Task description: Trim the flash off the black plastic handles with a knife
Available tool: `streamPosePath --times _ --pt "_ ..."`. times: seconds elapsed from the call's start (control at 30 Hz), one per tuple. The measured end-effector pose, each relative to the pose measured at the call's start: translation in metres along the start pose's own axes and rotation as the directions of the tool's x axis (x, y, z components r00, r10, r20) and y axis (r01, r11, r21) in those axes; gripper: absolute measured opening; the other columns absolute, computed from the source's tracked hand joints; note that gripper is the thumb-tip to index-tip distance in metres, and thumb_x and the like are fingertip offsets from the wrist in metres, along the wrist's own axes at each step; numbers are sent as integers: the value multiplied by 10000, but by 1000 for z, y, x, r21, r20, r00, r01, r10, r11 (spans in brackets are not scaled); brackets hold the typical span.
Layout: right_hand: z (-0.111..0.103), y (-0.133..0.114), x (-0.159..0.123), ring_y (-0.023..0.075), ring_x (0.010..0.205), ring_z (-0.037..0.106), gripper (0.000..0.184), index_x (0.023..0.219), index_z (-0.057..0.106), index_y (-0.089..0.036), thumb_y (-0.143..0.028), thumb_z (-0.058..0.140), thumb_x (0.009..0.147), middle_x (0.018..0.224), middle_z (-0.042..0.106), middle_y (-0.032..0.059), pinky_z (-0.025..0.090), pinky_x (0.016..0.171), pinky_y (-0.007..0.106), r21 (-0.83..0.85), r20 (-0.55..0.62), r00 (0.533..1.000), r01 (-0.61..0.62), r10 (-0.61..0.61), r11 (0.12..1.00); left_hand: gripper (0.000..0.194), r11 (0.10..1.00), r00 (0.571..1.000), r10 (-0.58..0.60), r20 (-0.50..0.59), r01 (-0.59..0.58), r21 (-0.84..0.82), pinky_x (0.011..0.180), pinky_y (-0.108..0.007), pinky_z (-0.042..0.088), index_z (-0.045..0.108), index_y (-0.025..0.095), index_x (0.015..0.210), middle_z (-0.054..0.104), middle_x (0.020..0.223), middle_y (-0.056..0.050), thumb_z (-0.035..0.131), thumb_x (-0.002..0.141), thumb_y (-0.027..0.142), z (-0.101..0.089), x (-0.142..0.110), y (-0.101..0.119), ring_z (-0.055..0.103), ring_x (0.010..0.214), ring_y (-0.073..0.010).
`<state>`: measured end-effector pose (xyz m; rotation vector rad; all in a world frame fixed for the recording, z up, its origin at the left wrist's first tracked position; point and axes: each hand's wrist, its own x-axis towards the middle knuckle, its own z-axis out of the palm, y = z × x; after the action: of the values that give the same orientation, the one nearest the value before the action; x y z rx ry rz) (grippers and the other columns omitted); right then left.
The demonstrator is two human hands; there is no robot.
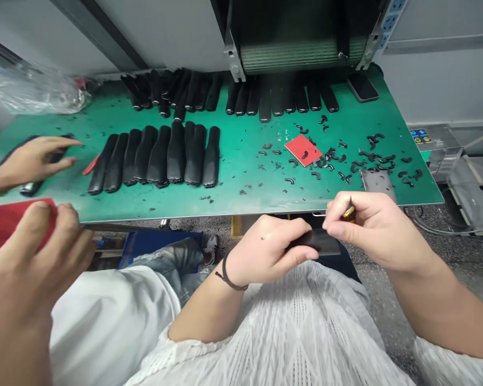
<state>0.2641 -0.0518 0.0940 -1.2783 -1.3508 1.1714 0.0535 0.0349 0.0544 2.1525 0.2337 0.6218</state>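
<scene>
My left hand (273, 246), with a dark cord bracelet at the wrist, is closed around a black handle (326, 244) in front of my body, below the table edge. At the handle's right end is my right hand (370, 228), its thumb and forefinger pinched together close to it. A small knife (349, 212), yellow with a dark pointed tip, sticks up from its curled fingers. Most of the knife is hidden in the palm. Whether the right fingertips touch the handle I cannot tell.
Rows of black handles (175, 155) lie on the green table (241, 201). Curved black scraps (330, 155) surround a red pad (304, 150). A phone (363, 87) lies at the back right. On the left are a co-worker's hands (36, 161), one holding red material (8, 225).
</scene>
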Motion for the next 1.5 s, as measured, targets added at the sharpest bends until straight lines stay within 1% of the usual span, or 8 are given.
streamPosePath --times 0.17,0.37,0.53,0.87,1.03,1.17,1.33,1.5 --pt "9 12 8 74 560 401 298 786 573 -188 -404 659 973 651 467 -63 368 535 233 55 -34 996 -75 76 996 407 993 996 79 -29 -76 87 525 -263 360 616 155 910 578 649 8 503 1042 524 3 -2 1 484 533 -116" --pt "-14 9 -7 125 727 507 350 1058 630 -212 -554 611 985 889 599 11 404 643 267 -376 37 984 177 -176 910 412 991 998 66 -21 -63 120 520 -266 358 621 158 919 580 634 12 505 1038 535 -2 -5 -2 494 521 -116" --pt "-18 -2 -13 121 677 451 608 957 598 -199 -780 419 962 789 553 -12 323 627 276 -571 288 944 305 -162 762 440 976 995 104 -1 -102 193 506 -283 324 608 166 894 537 602 21 462 1051 550 -4 -2 -3 473 508 -122" --pt "-9 0 -11 104 610 358 566 733 446 -208 -684 375 1030 671 398 -44 248 589 280 -595 320 919 383 -228 707 425 969 989 143 -46 -130 210 501 -287 311 606 164 854 524 593 23 496 1044 528 -2 -2 -3 457 500 -115" --pt "-3 4 -15 126 594 320 555 678 431 -214 -613 368 1057 638 375 -29 228 577 307 -714 262 881 452 -394 535 398 981 987 127 -98 -110 163 506 -279 321 621 157 893 561 616 13 529 1032 518 3 -3 -4 475 514 -115" --pt "-1 16 -20 142 588 344 461 696 510 -216 -533 514 1031 620 430 -11 220 571 328 -772 207 794 491 -571 404 409 997 994 38 -103 -31 68 516 -262 328 625 162 881 576 631 10 520 1033 528 5 -2 -3 466 528 -108" --pt "-9 19 -19 149 637 452 117 917 584 -220 -301 628 990 711 550 -4 342 615 310 -663 136 801 511 -583 547 433 953 978 -203 -52 185 -240 517 -230 362 628 168 840 537 547 35 520 1030 542 7 -1 -3 449 486 -91" --pt "-13 11 -13 166 680 479 534 938 588 -193 -701 436 999 757 562 27 361 624 318 -780 169 871 404 -461 477 443 861 956 -287 63 286 -420 489 -208 366 630 165 835 570 520 28 535 1020 556 6 -3 -1 479 448 -85"
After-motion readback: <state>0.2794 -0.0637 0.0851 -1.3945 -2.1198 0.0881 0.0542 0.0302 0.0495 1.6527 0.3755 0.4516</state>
